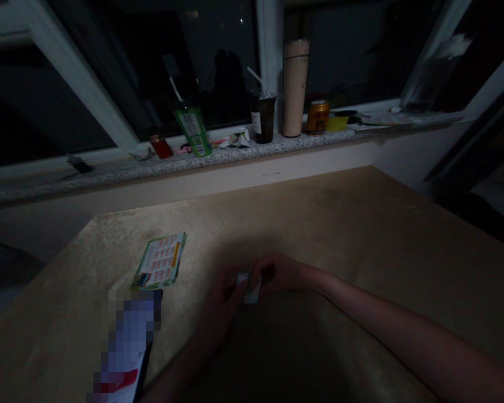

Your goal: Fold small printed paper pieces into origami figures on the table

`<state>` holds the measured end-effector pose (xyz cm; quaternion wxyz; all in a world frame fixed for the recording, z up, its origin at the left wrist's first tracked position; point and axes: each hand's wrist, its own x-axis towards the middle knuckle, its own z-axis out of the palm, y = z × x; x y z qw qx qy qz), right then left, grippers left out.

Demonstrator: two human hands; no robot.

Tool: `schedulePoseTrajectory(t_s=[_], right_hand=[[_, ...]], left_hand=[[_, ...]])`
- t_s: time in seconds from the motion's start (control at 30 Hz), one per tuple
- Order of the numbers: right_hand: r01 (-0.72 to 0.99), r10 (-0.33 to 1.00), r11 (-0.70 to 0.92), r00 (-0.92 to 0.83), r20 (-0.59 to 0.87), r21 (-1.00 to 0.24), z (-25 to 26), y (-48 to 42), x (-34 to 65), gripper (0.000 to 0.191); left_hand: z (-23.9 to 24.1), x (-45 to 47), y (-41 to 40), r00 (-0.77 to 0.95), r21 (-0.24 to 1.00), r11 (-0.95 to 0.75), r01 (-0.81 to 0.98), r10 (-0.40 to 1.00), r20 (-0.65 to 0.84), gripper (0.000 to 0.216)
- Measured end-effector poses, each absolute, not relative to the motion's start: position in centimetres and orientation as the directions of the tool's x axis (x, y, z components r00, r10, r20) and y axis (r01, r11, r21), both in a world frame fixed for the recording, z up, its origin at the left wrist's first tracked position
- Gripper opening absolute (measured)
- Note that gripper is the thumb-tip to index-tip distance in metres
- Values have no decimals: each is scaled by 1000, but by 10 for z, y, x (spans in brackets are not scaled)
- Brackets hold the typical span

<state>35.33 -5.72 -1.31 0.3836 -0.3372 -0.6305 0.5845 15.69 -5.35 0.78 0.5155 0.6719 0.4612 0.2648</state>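
Pale piece (253, 296): state its location.

Between the left fingers (237, 293) and the right fingers (265, 289), over the desk (340, 224); contact with the surface below cannot be confirmed.

State of the fingers?

Each set is drawn together, pinching opposite sides of the piece. Grip depth is too dark to judge.

Handling?

Probably light, thin, easily creased. Slipperiness: unknown. Hold the margins nearest each set of fingers, using low force.

Looks like a lived-in room, perhaps in a home, though impossible to pin down; has a brown table (340, 218) standing by the wall (243, 177) below a dark window (344, 67), and shows along the speckled sill (231, 157) a tall flask (294, 92), a can (318, 118), a cup (264, 126) with a straw (255, 75), a green drink (194, 131) and a crumpled wrapper (238, 139)
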Motion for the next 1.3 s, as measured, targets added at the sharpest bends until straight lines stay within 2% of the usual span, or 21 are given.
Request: schedulePoseTrajectory(t_s=[0.07,0.23,0.33,0.4,0.6,0.77,0.83,0.9,1.03,1.23,1.3], right_hand=[[-26,880,91,-466,93,-995,-13,-57,353,24],[-13,905,130,-407,124,-991,-18,-54,354,22],[0,915,138,-382,127,-990,-22,-52,355,20],[1,918,134,-377,123,-991,-22,-52,355,19],[-30,927,106,-359,110,-994,-22,-53,353,19],[-11,931,83,-356,81,-997,-21,-54,353,20],[14,930,80,-360,70,-997,-19,-54,354,21],[29,934,57,-354,43,-998,-18,-54,353,21],[-56,939,-25,-344,-4,-998,-17,-55,351,24],[-189,945,-30,-325,33,-981,-23,-53,348,43],[-180,941,-43,-338,21,-983,-24,-53,349,42]], left_hand=[[6,155,-55,414,939,-63,338,906,-88,41],[5,148,-60,489,901,-244,358,871,42,15],[3,147,-61,565,845,-332,419,824,43,16],[1,148,-61,553,810,-352,469,832,41,15],[-1,152,-59,471,842,-262,472,882,11,20],[-1,151,-58,414,873,-248,421,908,59,23],[0,151,-58,395,882,-250,399,915,81,26],[2,151,-57,409,894,-216,392,912,41,34],[5,152,-57,439,909,-118,399,895,-77,44],[4,153,-57,455,948,-85,308,888,-68,39],[4,153,-57,452,946,-85,313,889,-70,38]])
